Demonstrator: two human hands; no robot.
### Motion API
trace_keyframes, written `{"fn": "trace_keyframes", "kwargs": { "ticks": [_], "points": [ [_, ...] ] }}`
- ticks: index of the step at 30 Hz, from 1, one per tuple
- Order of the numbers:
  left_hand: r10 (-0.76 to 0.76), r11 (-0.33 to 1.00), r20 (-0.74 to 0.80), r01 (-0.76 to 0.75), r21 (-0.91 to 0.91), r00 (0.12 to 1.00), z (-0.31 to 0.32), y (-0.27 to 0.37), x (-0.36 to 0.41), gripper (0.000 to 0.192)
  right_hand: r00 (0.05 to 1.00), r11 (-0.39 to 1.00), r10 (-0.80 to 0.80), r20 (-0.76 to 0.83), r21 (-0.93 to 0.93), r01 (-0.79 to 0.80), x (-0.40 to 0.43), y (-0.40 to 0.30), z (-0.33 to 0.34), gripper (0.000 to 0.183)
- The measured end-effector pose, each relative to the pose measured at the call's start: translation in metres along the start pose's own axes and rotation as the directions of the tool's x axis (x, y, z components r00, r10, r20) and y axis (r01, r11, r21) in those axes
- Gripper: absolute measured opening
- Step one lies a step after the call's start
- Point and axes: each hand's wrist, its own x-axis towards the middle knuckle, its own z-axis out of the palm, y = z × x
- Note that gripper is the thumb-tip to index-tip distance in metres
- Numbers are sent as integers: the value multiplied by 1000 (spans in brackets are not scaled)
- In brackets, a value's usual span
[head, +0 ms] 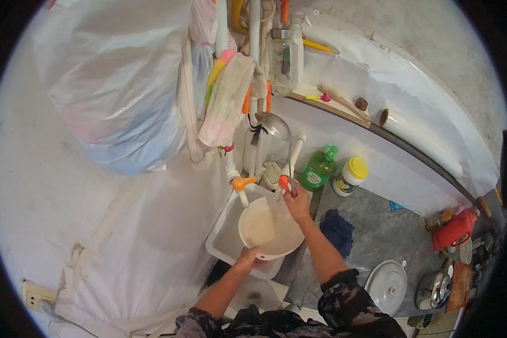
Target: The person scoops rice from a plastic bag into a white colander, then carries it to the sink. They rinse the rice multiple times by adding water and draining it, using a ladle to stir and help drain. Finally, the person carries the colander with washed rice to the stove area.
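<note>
My left hand (250,258) grips the near rim of a white basin (287,241), which is over a white sink (222,241). Cloudy, pale liquid is in the basin. My right hand (296,202) is at the red-handled tap (284,182) above the basin's far side and holds the thin handle of a metal ladle (274,125), its bowl raised beyond the tap. Whether my fingers also touch the tap's handle is unclear. A second tap with an orange handle (243,183) points down at the basin's left.
Right of the sink, a green pump bottle (317,171) and a yellow-lidded jar (350,176) stand by the wall. A dark blue cloth (337,232), a metal lid (386,285) and a steel pot (434,289) are on the grey counter. A towel (230,97) hangs above the taps.
</note>
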Motion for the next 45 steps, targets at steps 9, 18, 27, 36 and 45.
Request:
{"fn": "trace_keyframes", "kwargs": {
  "ticks": [9,18,27,36,45],
  "points": [
    [-37,996,38,39,-75,999,-5,9,13,49,995,977,-84,46,-193,92,13,-5,-26,31],
    [-20,996,82,27,-89,996,-9,11,23,55,994,971,-106,39,-209,112,13,-7,-20,28],
    [-35,998,64,38,-50,997,2,18,34,55,995,973,-95,-2,-213,93,11,-7,-21,23],
    [-26,996,101,34,-80,995,-3,8,47,54,997,965,-74,1,-253,72,13,-6,-26,19],
    [-27,996,122,37,-82,992,-1,5,50,51,998,964,-66,13,-256,67,10,-7,-22,18]
  ]
}}
